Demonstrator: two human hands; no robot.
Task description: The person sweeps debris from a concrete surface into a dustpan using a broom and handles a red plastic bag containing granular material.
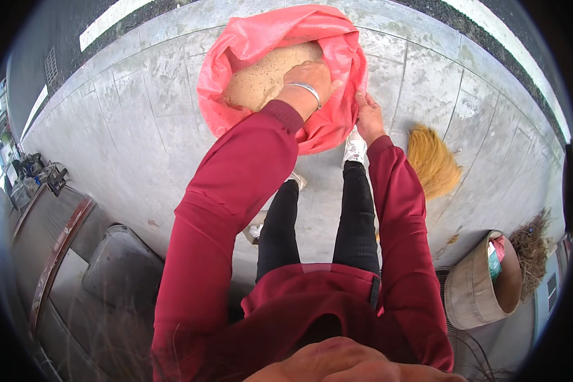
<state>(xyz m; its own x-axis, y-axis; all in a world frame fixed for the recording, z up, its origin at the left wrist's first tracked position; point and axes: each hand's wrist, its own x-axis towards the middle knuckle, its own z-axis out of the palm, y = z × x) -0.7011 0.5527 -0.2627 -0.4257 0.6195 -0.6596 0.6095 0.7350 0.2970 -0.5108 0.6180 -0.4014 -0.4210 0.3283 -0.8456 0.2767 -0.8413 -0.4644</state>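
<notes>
My white shoes (pixel 354 150) stand on the gray floor (pixel 140 127). Right in front of me, a big pink bag (pixel 286 24) sits on it. Some yellow straw (pixel 431 162) lies on my right.

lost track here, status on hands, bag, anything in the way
Left hand inside open pink bag, over tan grainy material. Right hand at bag's right edge. Straw-coloured bundle lies off to the right, clear of bag.

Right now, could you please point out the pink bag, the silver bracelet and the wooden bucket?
Pink bag (pixel 283 27): head view, far folded rim.
Silver bracelet (pixel 310 89): head view, middle of its band.
Wooden bucket (pixel 470 294): head view, outer side wall.
</notes>
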